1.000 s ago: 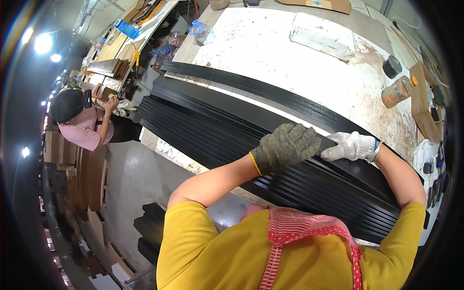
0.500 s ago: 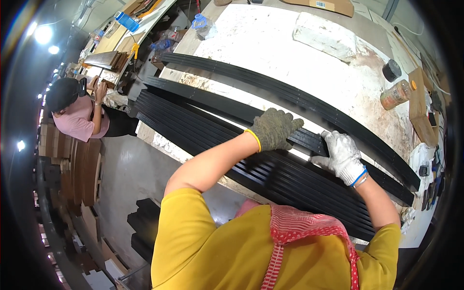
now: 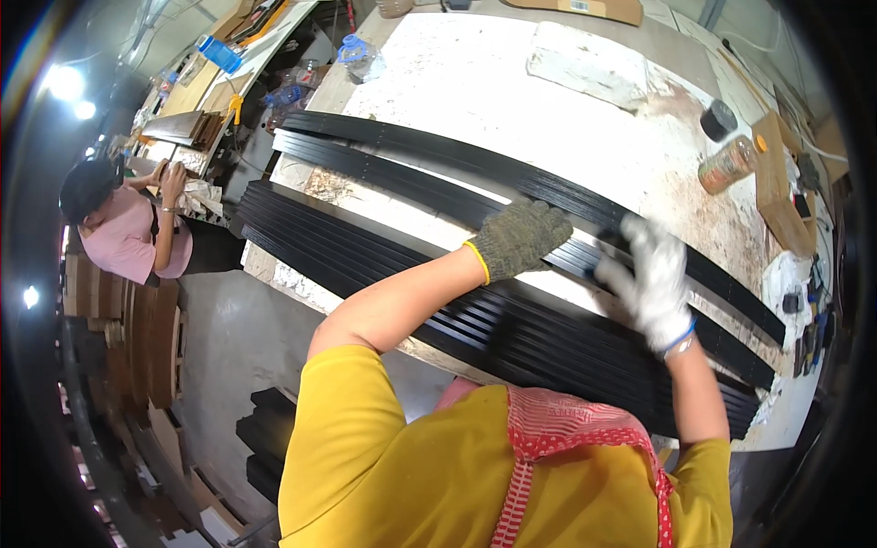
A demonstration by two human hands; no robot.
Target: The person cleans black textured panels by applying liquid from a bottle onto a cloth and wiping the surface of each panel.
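Note:
My left hand (image 3: 521, 239), in a grey-green knit glove, is closed over a long black strip (image 3: 411, 187) lying across the white worktable (image 3: 475, 82). My right hand (image 3: 650, 279), in a white glove and blurred by motion, grips the same strip further right, thumb on its near edge. Another black strip (image 3: 384, 137) lies just beyond it. On the near side of the table, close to my body, sits a wide stack of several black strips (image 3: 365, 265).
A jar with an orange lid (image 3: 728, 164), a dark round tin (image 3: 718, 119) and a cardboard box (image 3: 781, 183) stand at the table's right. A white cloth (image 3: 594, 64) lies at the back. Another person in pink (image 3: 128, 233) works at the left beside stacked boards.
Both hands have carried one black strip off the near stack and away from me, setting it beside the far strip. The right hand slid right along it.

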